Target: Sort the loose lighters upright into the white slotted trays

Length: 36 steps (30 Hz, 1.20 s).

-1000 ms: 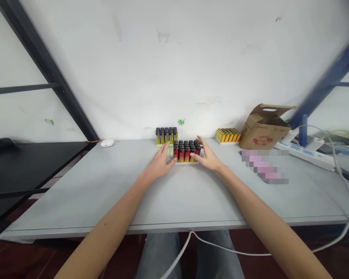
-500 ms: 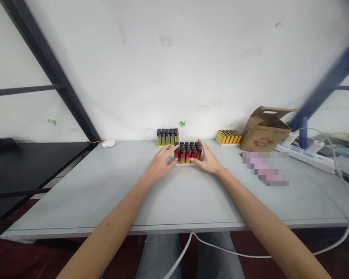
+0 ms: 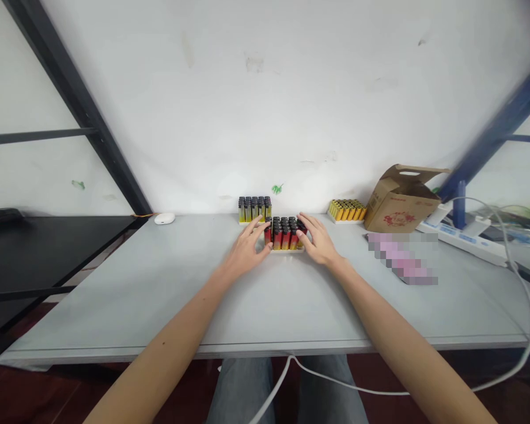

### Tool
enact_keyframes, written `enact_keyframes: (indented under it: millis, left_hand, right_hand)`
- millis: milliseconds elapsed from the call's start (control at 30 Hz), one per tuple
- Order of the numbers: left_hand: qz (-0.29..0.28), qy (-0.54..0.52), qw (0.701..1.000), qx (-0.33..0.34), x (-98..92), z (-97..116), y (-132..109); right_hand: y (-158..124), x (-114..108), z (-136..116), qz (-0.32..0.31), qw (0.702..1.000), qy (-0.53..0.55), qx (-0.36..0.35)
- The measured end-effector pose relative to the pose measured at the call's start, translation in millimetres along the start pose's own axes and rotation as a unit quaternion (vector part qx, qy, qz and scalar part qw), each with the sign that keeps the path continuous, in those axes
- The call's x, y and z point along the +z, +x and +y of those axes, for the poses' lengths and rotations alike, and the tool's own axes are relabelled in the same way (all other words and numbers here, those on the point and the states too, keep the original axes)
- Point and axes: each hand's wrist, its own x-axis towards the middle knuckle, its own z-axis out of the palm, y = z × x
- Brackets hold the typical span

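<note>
A block of red lighters with black tops (image 3: 285, 234) stands upright in a white tray at the middle of the table. My left hand (image 3: 246, 248) is at its left side, fingers spread, thumb at the front left lighter. On the other side my right hand (image 3: 318, 240) has its fingers apart, thumb and fingertips at the rightmost lighters. Behind and to the left, yellow lighters with black tops (image 3: 255, 210) stand by the wall. A tray of yellow-orange lighters (image 3: 347, 209) is farther right.
An open cardboard box (image 3: 400, 203) sits at the back right, beside a white power strip (image 3: 468, 241) with cables. A pixelated pink item (image 3: 401, 257) lies before it. A white case (image 3: 165, 218) is at the back left. A white cable hangs over the front edge.
My right thumb has shifted right, from the front of the red lighters to their right edge. My left hand has barely moved. The lighters look unmoved.
</note>
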Motion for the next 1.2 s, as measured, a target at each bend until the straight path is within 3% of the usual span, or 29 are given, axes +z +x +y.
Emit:
enact_keyframes:
  millis: [133, 300, 533, 700, 1033, 1200]
  left_hand:
    - [-0.031, -0.007, 0.999, -0.024, -1.4, 1.7, -2.1]
    - [-0.054, -0.017, 0.997, -0.042, -2.4, 2.8, -3.4]
    - [-0.033, -0.005, 0.998, -0.049, -1.4, 3.8, -1.6]
    - [-0.011, -0.001, 0.999, -0.047, -2.3, 3.7, -0.2]
    - [-0.012, -0.007, 0.999, -0.052, -1.3, 2.4, -0.3]
    - [-0.039, 0.002, 0.997, -0.069, 0.4, 0.3, -1.3]
  right_hand:
    - [-0.2, -2.9, 0.6, 0.004, 1.0, 0.002, 0.002]
    - [1.5, -12.7, 9.1, 0.08, 0.996, 0.024, 0.015]
    - [3.8, -18.7, 9.5, 0.126, 0.991, 0.007, -0.036]
    - [4.7, -17.6, 10.8, 0.158, 0.987, -0.005, -0.021]
    - [2.4, -18.4, 4.8, 0.081, 0.997, -0.007, -0.004]
    - [3.9, -17.6, 4.2, 0.12, 0.992, -0.021, 0.024]
